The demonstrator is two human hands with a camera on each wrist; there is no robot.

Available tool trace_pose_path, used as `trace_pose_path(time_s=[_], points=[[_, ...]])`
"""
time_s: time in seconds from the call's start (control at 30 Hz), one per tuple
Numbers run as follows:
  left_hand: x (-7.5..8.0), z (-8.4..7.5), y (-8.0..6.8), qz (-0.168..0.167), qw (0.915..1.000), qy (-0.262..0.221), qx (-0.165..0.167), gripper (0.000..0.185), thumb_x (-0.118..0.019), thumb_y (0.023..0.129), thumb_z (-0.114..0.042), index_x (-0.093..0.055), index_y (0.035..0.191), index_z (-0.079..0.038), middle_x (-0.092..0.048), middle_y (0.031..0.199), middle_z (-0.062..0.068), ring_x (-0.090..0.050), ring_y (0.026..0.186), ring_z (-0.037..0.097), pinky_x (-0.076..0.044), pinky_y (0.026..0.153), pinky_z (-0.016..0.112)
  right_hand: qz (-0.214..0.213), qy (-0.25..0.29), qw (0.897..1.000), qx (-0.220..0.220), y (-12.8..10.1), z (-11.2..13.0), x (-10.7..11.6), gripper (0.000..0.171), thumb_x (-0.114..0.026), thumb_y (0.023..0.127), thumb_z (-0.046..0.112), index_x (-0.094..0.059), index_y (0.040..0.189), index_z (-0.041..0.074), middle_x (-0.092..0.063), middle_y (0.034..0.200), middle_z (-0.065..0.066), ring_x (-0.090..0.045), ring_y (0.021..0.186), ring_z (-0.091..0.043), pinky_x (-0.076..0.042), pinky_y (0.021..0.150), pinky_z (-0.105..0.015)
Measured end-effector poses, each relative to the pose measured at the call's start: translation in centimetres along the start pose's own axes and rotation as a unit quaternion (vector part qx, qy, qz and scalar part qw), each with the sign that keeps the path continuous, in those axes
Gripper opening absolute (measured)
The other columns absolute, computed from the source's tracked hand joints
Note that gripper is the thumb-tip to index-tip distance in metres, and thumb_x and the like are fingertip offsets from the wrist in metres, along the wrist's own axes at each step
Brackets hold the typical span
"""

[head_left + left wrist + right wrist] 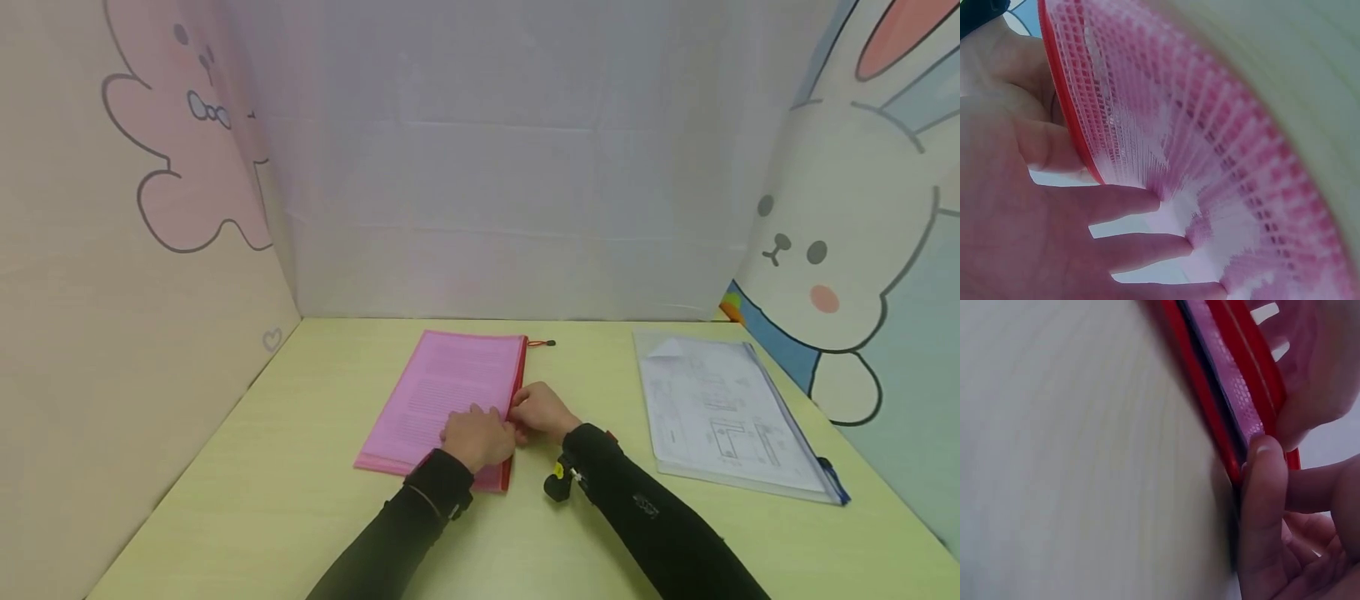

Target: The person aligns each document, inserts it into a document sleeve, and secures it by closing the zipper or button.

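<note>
A pink mesh zipper pouch (450, 383) with printed sheets inside lies on the table in the head view. My left hand (477, 437) rests on its lower right part. In the left wrist view the fingers are straight and spread, fingertips (1175, 244) against the pink mesh. At the pouch's right side, my right hand (543, 411) pinches the red zipper edge (1213, 406) between finger and thumb. The right wrist view shows the two red bands parted, pink mesh and a dark strip between them. A red cord (540, 342) with a dark tip sticks out at the far end.
To the right lies a clear zipper pouch (720, 417) holding papers with line drawings, its dark blue pull (834, 481) at the near right corner. The pale yellow table (300, 500) is bordered by hanging white and cartoon-printed sheets (502, 192).
</note>
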State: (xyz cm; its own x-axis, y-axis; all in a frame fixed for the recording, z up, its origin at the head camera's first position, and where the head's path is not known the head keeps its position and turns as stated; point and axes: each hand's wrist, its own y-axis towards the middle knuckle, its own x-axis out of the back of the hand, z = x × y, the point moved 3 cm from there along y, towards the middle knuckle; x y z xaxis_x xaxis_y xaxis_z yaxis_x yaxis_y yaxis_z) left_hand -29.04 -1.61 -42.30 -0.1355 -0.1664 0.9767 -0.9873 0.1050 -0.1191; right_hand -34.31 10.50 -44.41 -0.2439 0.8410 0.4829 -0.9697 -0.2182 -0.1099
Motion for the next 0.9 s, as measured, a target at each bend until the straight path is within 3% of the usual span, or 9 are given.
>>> trace_pose_path(time_s=[0.17, 0.33, 0.47, 0.53, 0.7, 0.9], points=[[-0.3, 0.0, 0.1, -0.001, 1.0, -0.002, 0.004, 0.056, -0.048, 0.102, -0.047, -0.059, 0.137, -0.005, -0.058, 0.133, 0.025, -0.054, 0.119, 0.05, -0.051, 0.083, 0.067, -0.007, -0.043, 0.999, -0.003, 0.0, -0.3, 0.1, 0.006, -0.066, 0.087, -0.002, -0.065, 0.081, -0.001, -0.064, 0.064, -0.005, -0.058, 0.052, -0.012, -0.048, 0.05, -0.023], [-0.8, 0.0, -0.1, -0.002, 0.9999, 0.017, 0.001, 0.056, -0.056, 0.098, -0.048, -0.059, 0.136, -0.007, -0.057, 0.128, 0.021, -0.054, 0.114, 0.048, -0.053, 0.078, 0.064, 0.018, -0.077, 0.997, 0.008, -0.3, -0.6, 0.6, 0.01, -0.065, 0.091, 0.002, -0.062, 0.081, 0.003, -0.064, 0.063, -0.006, -0.06, 0.051, -0.014, -0.051, 0.051, -0.026], [-0.6, 0.3, -0.5, 0.008, 0.9999, 0.01, -0.006, 0.057, -0.062, 0.094, -0.047, -0.058, 0.137, -0.009, -0.053, 0.13, 0.019, -0.05, 0.118, 0.049, -0.051, 0.081, 0.065, 0.013, -0.123, 0.992, 0.029, -0.6, -0.8, 1.8, 0.011, -0.068, 0.094, 0.007, -0.063, 0.085, 0.004, -0.062, 0.063, -0.005, -0.059, 0.053, -0.015, -0.05, 0.053, -0.027], [-0.3, 0.5, -0.6, 0.016, 0.9998, 0.005, -0.013, 0.058, -0.065, 0.092, -0.047, -0.058, 0.137, -0.01, -0.051, 0.129, 0.018, -0.05, 0.117, 0.047, -0.05, 0.082, 0.064, -0.004, -0.178, 0.982, 0.063, -0.8, -0.5, 2.7, 0.01, -0.069, 0.094, 0.008, -0.064, 0.086, 0.004, -0.062, 0.068, -0.004, -0.057, 0.058, -0.016, -0.049, 0.056, -0.029], [0.6, 1.1, -0.9, 0.037, 0.9982, 0.008, -0.047, 0.056, -0.071, 0.089, -0.045, -0.06, 0.133, -0.011, -0.052, 0.123, 0.016, -0.052, 0.106, 0.04, -0.051, 0.083, 0.058, -0.05, -0.31, 0.938, 0.148, -1.2, 0.5, 5.1, 0.004, -0.066, 0.092, 0.002, -0.066, 0.089, 0.001, -0.066, 0.084, -0.009, -0.058, 0.072, -0.02, -0.052, 0.067, -0.039], [1.5, 1.3, -1.7, 0.073, 0.993, 0.027, -0.089, 0.055, -0.074, 0.086, -0.037, -0.06, 0.134, -0.016, -0.054, 0.134, 0.012, -0.053, 0.115, 0.036, -0.05, 0.092, 0.055, -0.06, -0.362, 0.92, 0.138, -0.9, -0.8, 7.8, 0.019, -0.062, 0.092, 0.002, -0.068, 0.108, -0.006, -0.069, 0.104, -0.02, -0.066, 0.097, -0.035, -0.054, 0.082, -0.051]])
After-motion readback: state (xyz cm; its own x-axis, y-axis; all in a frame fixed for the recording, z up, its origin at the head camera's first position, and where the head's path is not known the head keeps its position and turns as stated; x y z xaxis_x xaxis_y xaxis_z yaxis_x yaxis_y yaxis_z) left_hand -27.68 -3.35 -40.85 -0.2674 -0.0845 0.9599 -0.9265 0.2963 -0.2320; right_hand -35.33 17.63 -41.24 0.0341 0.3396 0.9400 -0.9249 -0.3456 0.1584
